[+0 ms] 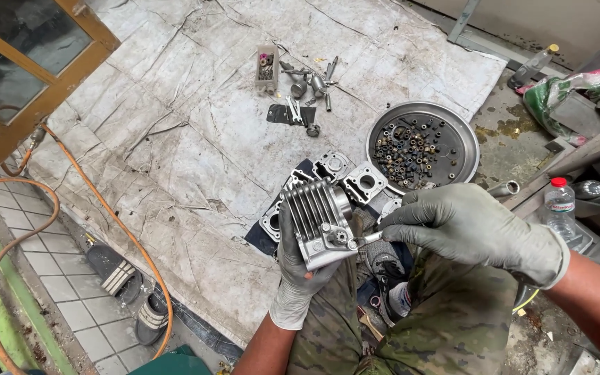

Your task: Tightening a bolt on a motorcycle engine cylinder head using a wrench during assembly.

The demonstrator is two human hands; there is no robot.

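My left hand [294, 267], in a pale grey glove, grips a finned aluminium engine cylinder [317, 219] from below and holds it above my knees. My right hand [470, 229], also gloved, pinches a small metal tool or bolt [367, 239] against a fitting on the cylinder's lower side. Behind the cylinder several flat cast metal parts [347, 177] lie on a dark cloth.
A round metal tray [464, 142] of nuts and small fittings sits to the right. Sockets, tools and a small box [267, 68] lie farther back on the worn sheet [175, 139]. An orange hose [98, 201], sandals [116, 271] and a plastic bottle [559, 208] flank me.
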